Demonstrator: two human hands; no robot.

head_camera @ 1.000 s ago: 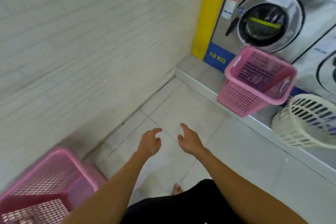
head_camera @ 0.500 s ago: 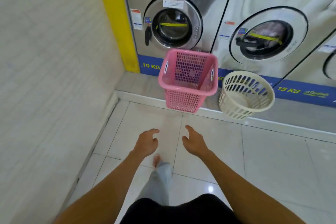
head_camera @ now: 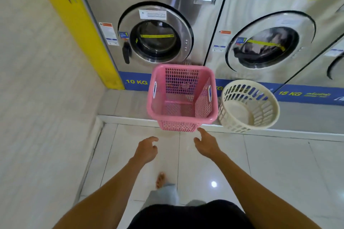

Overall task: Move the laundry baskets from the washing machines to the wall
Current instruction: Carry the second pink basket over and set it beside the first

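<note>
A square pink laundry basket (head_camera: 181, 96) stands empty on the raised ledge in front of the 10 KG washing machine (head_camera: 156, 24). To its right a round cream basket (head_camera: 248, 105) leans on the same ledge below the 15 KG machine (head_camera: 270, 42). Both my arms reach forward over the floor. My left hand (head_camera: 146, 149) hangs open just short of the pink basket, fingers curled and apart. My right hand (head_camera: 206, 144) is open too, its fingertips close to the basket's lower front edge, not gripping it.
A white brick wall (head_camera: 37, 98) runs along the left, meeting a yellow panel (head_camera: 78, 24) beside the first machine. The ledge (head_camera: 130, 119) forms a low step above the glossy white tiled floor (head_camera: 260, 173). My bare foot (head_camera: 160, 179) is below my hands.
My view has swung from the wall corner to face the machines and moved closer. The pink basket by the wall has left the view. Both hands have advanced toward the pink basket on the ledge.
</note>
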